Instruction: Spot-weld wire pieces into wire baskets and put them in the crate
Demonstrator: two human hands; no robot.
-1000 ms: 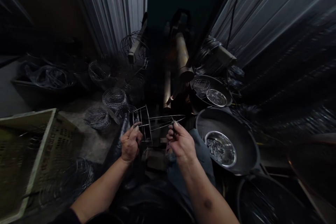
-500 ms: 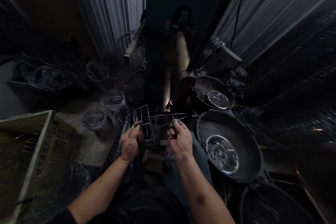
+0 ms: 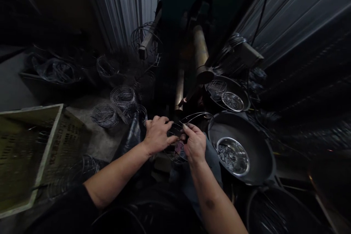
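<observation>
In front of me is a thin metal wire frame, its curved wires reaching up to the right. My right hand pinches a wire of it between thumb and fingertips. My left hand curves around the frame's left side, thumb and fingers apart with wires between them. The left fingers partly hide the frame, and its lower part is lost in the dark. Just beyond both hands, the tip of a lower brass-coloured machine rod sits under a thicker cylinder arm.
On the right, a black basin holds a steel bowl of small metal pieces. A second basin with a similar bowl stands behind it. Coiled wire rings lie on the floor at left, near a yellow crate.
My left hand has gone from pinching the frame's gridded end to curving over its side. The frame has turned, its grid now mostly hidden. The view has shifted slightly.
</observation>
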